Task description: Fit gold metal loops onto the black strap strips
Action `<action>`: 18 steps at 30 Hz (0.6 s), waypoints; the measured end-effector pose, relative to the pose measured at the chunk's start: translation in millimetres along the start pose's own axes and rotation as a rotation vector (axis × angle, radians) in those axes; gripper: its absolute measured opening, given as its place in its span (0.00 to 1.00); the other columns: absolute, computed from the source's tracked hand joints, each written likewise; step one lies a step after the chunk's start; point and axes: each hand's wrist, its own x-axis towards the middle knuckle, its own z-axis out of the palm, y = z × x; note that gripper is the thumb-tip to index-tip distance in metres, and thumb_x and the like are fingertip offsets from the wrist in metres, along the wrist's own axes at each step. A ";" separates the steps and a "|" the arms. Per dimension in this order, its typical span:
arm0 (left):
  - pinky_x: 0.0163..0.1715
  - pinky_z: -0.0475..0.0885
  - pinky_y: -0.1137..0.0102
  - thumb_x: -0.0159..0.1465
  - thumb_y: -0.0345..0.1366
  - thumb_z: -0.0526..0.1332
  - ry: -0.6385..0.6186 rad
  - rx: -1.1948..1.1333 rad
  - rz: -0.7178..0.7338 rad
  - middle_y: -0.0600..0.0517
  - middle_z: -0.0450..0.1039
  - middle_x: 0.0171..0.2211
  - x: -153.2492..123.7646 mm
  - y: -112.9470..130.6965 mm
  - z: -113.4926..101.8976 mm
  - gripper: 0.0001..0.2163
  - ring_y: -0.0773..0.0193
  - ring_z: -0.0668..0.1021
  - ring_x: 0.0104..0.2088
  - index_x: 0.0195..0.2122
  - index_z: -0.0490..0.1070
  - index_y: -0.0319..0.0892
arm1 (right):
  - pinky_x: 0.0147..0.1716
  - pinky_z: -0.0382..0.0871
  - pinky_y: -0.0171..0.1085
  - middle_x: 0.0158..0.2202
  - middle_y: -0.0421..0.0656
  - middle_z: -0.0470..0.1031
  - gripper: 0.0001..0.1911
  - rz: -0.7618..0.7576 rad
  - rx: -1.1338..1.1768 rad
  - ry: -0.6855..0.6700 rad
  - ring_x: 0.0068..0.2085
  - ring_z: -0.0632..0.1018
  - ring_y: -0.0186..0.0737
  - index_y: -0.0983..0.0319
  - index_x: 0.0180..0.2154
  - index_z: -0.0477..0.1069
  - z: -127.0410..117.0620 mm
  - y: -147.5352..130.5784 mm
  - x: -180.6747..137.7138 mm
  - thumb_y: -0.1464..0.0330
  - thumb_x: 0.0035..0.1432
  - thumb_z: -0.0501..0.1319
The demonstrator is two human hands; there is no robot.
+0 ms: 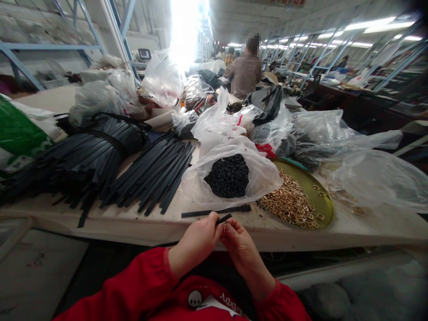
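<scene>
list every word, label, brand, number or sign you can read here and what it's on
Nothing reads with certainty.
Red top: white lettering, upside down and partly folded, unclear.
Clear plastic bag on the right: dark marking, too blurred.
Green bag: pale marks, too blurred.
Red sign at the top edge: too small and blurred.

A narrow black strap (pixel 224 219) is held in front of the open plastic bag (pixel 195 185), its visible end tilted up rightward. A small gold buckle (pixel 224 227), mostly hidden, is also in front of the bag, just below the strap.
</scene>
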 end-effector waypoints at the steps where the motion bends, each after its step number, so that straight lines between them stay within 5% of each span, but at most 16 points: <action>1: 0.27 0.61 0.71 0.64 0.37 0.47 -0.010 -0.023 0.016 0.49 0.72 0.30 -1.4 -0.4 -1.1 0.08 0.61 0.74 0.30 0.35 0.62 0.41 | 0.28 0.69 0.26 0.27 0.36 0.75 0.10 0.001 0.011 0.010 0.28 0.75 0.27 0.61 0.29 0.71 -0.6 -2.5 -0.6 0.71 0.41 0.69; 8: 0.19 0.59 0.76 0.64 0.42 0.44 -0.234 -0.362 0.055 0.56 0.65 0.23 -9.4 -10.0 -13.1 0.15 0.70 0.67 0.20 0.29 0.64 0.40 | 0.25 0.70 0.25 0.25 0.34 0.74 0.13 0.025 0.076 0.037 0.25 0.74 0.26 0.59 0.32 0.71 -3.9 -14.4 -0.6 0.72 0.41 0.69; 18: 0.28 0.61 0.74 0.63 0.37 0.48 -0.117 -0.297 0.137 0.53 0.70 0.27 -5.3 -8.9 -3.0 0.11 0.66 0.70 0.28 0.28 0.66 0.40 | 0.23 0.66 0.28 0.25 0.36 0.72 0.11 -0.132 -0.281 0.072 0.24 0.70 0.27 0.62 0.32 0.73 -5.9 -4.0 -0.6 0.66 0.44 0.67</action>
